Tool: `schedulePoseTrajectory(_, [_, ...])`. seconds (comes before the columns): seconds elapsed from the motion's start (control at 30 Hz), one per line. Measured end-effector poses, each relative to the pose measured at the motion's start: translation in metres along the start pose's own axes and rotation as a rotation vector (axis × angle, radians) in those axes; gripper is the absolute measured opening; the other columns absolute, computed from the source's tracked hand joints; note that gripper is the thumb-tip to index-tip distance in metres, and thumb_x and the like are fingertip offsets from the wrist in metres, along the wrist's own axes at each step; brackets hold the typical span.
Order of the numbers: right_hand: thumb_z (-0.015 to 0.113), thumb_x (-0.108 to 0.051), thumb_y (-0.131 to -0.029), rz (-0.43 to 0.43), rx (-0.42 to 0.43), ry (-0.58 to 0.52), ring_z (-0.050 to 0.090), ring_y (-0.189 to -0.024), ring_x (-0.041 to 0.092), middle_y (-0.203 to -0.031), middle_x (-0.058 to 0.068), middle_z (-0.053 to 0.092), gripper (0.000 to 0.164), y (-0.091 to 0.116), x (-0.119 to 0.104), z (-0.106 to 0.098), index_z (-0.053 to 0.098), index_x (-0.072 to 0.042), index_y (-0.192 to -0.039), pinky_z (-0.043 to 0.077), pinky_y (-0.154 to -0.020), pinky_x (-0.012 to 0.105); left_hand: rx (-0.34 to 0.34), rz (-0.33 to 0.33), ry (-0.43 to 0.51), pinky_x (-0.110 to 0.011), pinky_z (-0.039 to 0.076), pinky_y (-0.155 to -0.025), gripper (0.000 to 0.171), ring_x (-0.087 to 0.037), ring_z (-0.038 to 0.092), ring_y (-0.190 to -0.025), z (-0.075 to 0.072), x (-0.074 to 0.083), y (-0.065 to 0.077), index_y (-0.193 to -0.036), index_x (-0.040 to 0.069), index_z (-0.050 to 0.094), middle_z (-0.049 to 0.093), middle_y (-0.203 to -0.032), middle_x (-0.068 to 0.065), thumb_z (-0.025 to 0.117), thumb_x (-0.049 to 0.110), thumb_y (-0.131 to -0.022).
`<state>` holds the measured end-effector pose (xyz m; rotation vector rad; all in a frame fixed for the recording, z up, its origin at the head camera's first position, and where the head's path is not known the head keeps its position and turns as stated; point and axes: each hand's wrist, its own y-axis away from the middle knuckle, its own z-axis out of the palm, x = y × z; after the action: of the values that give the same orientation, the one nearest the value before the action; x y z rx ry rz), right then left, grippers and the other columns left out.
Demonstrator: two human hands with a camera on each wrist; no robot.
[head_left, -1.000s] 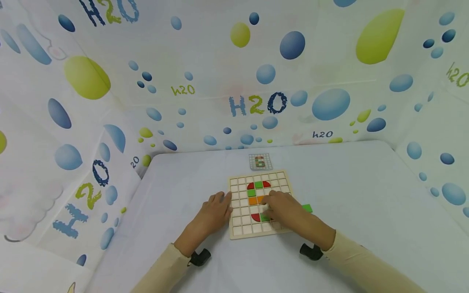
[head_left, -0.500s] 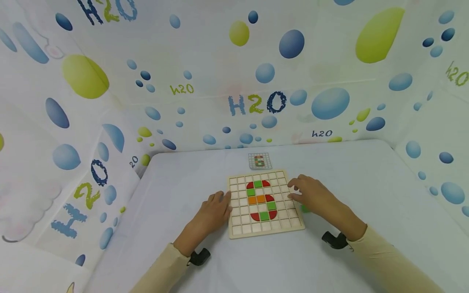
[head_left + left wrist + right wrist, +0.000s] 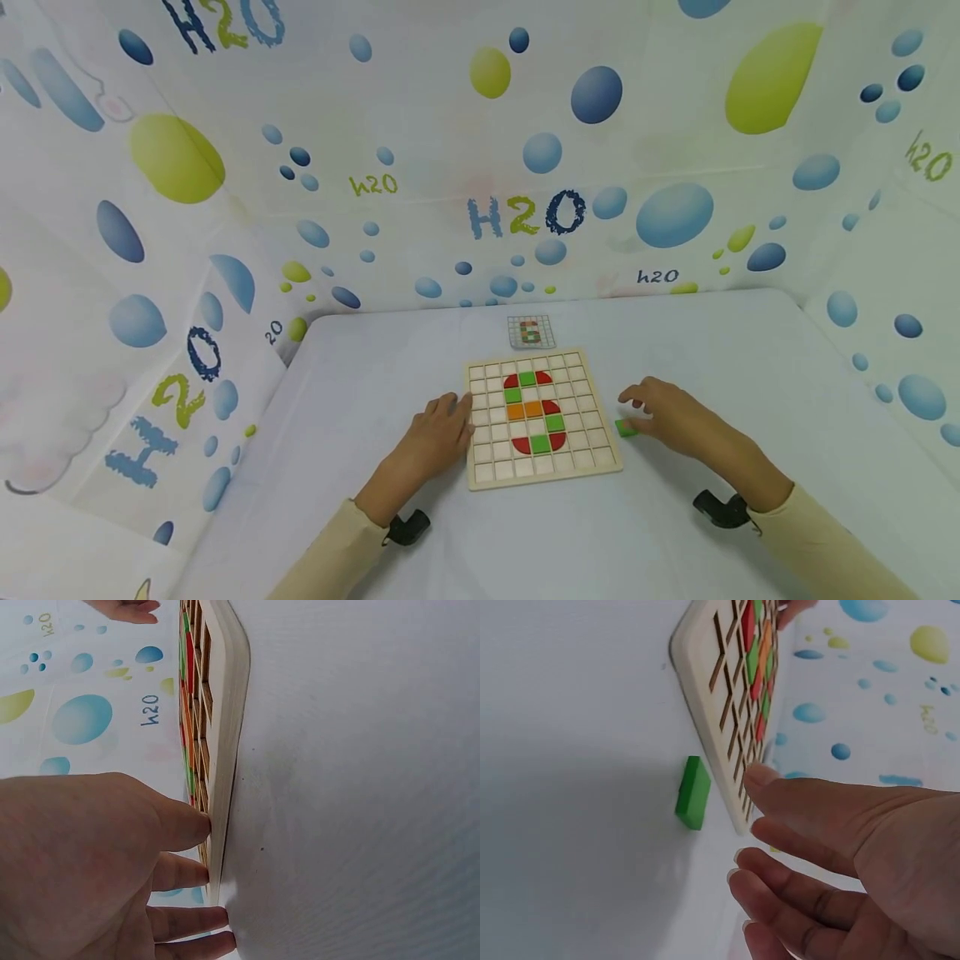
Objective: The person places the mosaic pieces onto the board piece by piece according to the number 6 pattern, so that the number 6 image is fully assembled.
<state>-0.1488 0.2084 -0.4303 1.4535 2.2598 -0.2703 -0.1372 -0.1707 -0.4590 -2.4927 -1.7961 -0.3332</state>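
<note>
A pale wooden grid board (image 3: 585, 402) lies on the table, bearing a figure of red rounded, green square and orange square tiles. At its left edge rests my left hand (image 3: 437, 435); in the left wrist view the thumb (image 3: 184, 826) and fingers touch the rim. My right hand (image 3: 671, 415) hovers just right of the board, fingers loosely bent and holding nothing. Beside the board's right edge lies a loose green tile (image 3: 694, 793), partly overlapped by the right thumb in the head view.
Behind the board lies a small transparent card (image 3: 530, 332) printed with a grid and a similar coloured figure. White cloth covers the table (image 3: 390, 358), and a curtain (image 3: 420, 108) with blue and green drops hangs behind it.
My right hand has lifted away from the board's tiles and moved right to beside the loose green tile. A red and a green tile it was covering now show. My left hand has stayed put.
</note>
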Motion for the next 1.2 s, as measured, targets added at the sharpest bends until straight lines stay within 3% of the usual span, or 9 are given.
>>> schedulePoseTrajectory(0.33, [0.083, -0.015, -0.091, -0.05, 0.013, 0.016, 0.066, -0.096, 0.025, -0.103, 0.005, 0.064, 0.033, 0.007, 0.014, 0.011, 0.072, -0.003, -0.12, 0.057, -0.079, 0.04, -0.007, -0.01, -0.004, -0.063, 0.045, -0.109, 0.056, -0.047, 0.045, -0.144, 0.002, 0.0, -0.001, -0.161, 0.003, 0.04, 0.044, -0.157, -0.026, 0.048, 0.029, -0.113])
schedulePoseTrajectory(0.6, [0.083, -0.01, -0.09, -0.038, 0.034, 0.018, 0.065, -0.091, 0.02, -0.098, 0.002, 0.064, 0.025, 0.009, 0.017, 0.018, 0.074, -0.005, -0.112, 0.056, -0.078, 0.038, -0.007, -0.011, -0.014, -0.063, 0.046, -0.109, 0.056, -0.047, 0.045, -0.144, 0.003, 0.001, -0.002, -0.162, 0.004, 0.04, 0.044, -0.157, -0.026, 0.048, 0.031, -0.113])
schedulePoseTrajectory(1.2, [0.083, -0.013, -0.091, -0.048, 0.087, 0.05, 0.066, -0.089, 0.017, -0.097, -0.001, 0.065, 0.024, 0.007, 0.018, 0.025, 0.074, -0.009, -0.113, 0.057, -0.077, 0.037, -0.006, -0.011, -0.017, -0.063, 0.046, -0.109, 0.056, -0.047, 0.045, -0.144, 0.001, 0.001, -0.002, -0.162, 0.003, 0.039, 0.044, -0.157, -0.027, 0.048, 0.03, -0.113])
